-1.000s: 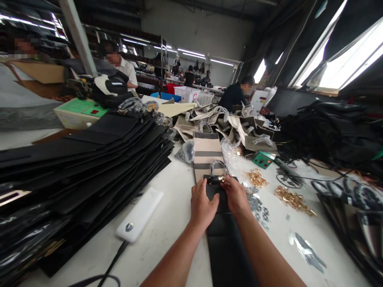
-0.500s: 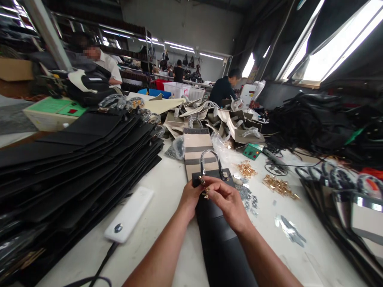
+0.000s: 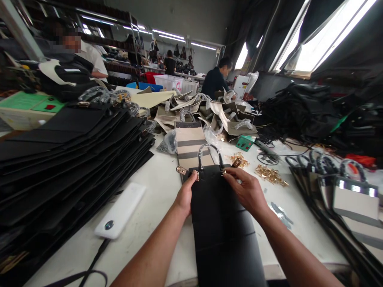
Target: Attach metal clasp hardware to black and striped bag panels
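A black bag panel (image 3: 220, 223) runs lengthwise in front of me, its plastic-wrapped handle (image 3: 209, 148) standing up at the far end. My left hand (image 3: 184, 196) grips the panel's left edge, thumb on top beside the handle's left foot. Just beyond that thumb, a strap end with a gold-coloured clasp (image 3: 182, 170) sticks out to the left. My right hand (image 3: 247, 187) has its fingertips pinched at the handle's right foot on a small gold-coloured metal piece (image 3: 224, 172), partly hidden by the fingers. Another gold-coloured clasp (image 3: 236, 162) juts out above those fingers.
Black panels (image 3: 74, 159) are piled on the left, near a white power bank (image 3: 121, 209) with a cable. Gold-coloured fittings (image 3: 271, 175) lie in heaps at right. Striped panels (image 3: 356, 199) stand at far right. Behind are beige pieces (image 3: 221, 113), a green box (image 3: 244, 142) and co-workers.
My hands have moved apart, from together at the handle's left foot; the right one is now at the right foot. The two clasp ends now point outward. The view has shifted slightly.
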A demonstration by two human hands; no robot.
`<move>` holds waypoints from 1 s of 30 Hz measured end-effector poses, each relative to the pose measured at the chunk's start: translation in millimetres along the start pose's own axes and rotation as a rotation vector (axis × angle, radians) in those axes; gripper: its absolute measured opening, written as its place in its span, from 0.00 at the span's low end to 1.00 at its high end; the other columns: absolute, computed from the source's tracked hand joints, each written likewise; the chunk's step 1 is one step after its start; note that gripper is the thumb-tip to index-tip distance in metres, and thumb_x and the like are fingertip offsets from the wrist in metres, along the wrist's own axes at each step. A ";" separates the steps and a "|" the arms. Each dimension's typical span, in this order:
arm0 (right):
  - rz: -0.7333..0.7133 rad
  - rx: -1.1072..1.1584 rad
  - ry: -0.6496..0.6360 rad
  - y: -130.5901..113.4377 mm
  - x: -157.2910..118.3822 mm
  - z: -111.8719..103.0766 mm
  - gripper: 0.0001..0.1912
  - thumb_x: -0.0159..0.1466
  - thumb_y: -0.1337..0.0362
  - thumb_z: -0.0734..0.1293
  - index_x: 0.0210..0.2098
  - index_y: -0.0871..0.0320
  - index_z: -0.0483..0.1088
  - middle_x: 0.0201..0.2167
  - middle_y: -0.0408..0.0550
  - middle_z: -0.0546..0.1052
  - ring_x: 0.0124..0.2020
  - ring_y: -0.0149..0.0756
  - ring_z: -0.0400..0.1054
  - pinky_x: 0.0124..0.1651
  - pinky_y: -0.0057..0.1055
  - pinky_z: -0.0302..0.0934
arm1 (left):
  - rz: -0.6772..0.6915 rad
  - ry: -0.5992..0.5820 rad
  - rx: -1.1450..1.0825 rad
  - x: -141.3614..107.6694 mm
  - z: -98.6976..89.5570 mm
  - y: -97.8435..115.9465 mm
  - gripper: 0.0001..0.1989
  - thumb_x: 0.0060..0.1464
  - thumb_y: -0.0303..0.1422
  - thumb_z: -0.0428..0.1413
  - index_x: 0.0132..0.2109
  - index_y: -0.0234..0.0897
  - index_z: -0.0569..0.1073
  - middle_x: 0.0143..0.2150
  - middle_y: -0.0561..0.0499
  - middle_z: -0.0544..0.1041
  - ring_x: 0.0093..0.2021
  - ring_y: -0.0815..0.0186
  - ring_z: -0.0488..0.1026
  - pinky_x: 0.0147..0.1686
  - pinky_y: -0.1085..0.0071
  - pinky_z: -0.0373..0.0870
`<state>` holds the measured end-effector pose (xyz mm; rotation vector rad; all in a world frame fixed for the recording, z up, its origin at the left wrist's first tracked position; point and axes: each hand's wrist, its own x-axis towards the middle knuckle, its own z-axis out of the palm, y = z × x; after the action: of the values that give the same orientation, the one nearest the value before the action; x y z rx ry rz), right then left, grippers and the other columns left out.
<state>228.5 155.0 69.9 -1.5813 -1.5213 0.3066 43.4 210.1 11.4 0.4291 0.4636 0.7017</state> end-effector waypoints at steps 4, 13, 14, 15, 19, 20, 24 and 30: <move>-0.151 -0.144 -0.112 4.2 7.9 -4.2 0.13 0.69 0.53 0.65 0.46 0.47 0.79 0.43 0.47 0.82 0.44 0.46 0.77 0.47 0.41 0.70 | -0.034 -0.004 0.011 -1.1 1.1 -2.3 0.32 0.52 0.58 0.60 0.51 0.37 0.80 0.43 0.41 0.84 0.49 0.45 0.80 0.52 0.51 0.75; -0.192 -0.264 -0.240 9.4 15.7 -8.3 0.13 0.71 0.55 0.63 0.47 0.47 0.79 0.41 0.48 0.81 0.42 0.44 0.76 0.46 0.39 0.68 | -0.008 -0.044 -0.035 -3.4 2.4 -2.3 0.30 0.53 0.57 0.60 0.50 0.37 0.80 0.43 0.42 0.84 0.51 0.45 0.79 0.53 0.49 0.74; -0.196 -0.280 -0.237 9.0 16.1 -8.5 0.13 0.71 0.54 0.63 0.47 0.47 0.79 0.41 0.48 0.81 0.42 0.44 0.76 0.46 0.39 0.68 | -0.015 -0.057 -0.038 -3.2 2.1 -2.4 0.30 0.52 0.57 0.61 0.50 0.37 0.80 0.43 0.42 0.84 0.51 0.45 0.79 0.53 0.49 0.74; -0.204 -0.293 -0.234 8.3 16.5 -8.8 0.13 0.71 0.54 0.63 0.47 0.46 0.79 0.42 0.47 0.81 0.42 0.44 0.76 0.46 0.39 0.68 | -0.019 -0.064 -0.039 -3.1 1.9 -2.4 0.30 0.51 0.57 0.61 0.50 0.38 0.80 0.43 0.42 0.83 0.51 0.45 0.79 0.54 0.49 0.74; -0.230 -0.301 -0.226 4.9 18.0 -9.5 0.13 0.71 0.55 0.64 0.47 0.46 0.79 0.43 0.47 0.82 0.43 0.45 0.77 0.45 0.39 0.68 | -0.021 -0.067 -0.057 -3.8 3.7 -2.2 0.31 0.50 0.57 0.62 0.51 0.38 0.80 0.44 0.42 0.83 0.52 0.45 0.79 0.54 0.50 0.73; -0.234 -0.303 -0.233 4.3 18.2 -9.4 0.13 0.71 0.55 0.64 0.48 0.46 0.79 0.43 0.47 0.82 0.43 0.44 0.77 0.45 0.39 0.68 | -0.018 -0.063 -0.060 -4.4 4.5 -2.2 0.31 0.50 0.57 0.63 0.51 0.38 0.80 0.44 0.42 0.83 0.52 0.44 0.78 0.54 0.50 0.73; -0.259 -0.362 -0.256 2.5 18.3 -8.1 0.14 0.72 0.56 0.63 0.49 0.46 0.79 0.44 0.47 0.81 0.42 0.44 0.77 0.44 0.38 0.68 | 0.041 -0.010 -0.051 -6.5 6.7 -3.0 0.28 0.51 0.56 0.63 0.50 0.38 0.80 0.44 0.42 0.84 0.52 0.44 0.78 0.55 0.49 0.73; -0.268 -0.374 -0.264 -0.2 21.0 -7.9 0.15 0.72 0.56 0.62 0.49 0.47 0.79 0.42 0.48 0.81 0.41 0.44 0.77 0.44 0.37 0.69 | -0.026 -0.096 -0.123 -5.8 4.2 -3.1 0.26 0.54 0.54 0.61 0.49 0.37 0.81 0.42 0.42 0.84 0.52 0.45 0.79 0.53 0.50 0.74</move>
<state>238.4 170.5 82.7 -1.6374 -2.0658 0.0822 43.4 203.0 14.6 0.3389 0.3326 0.6774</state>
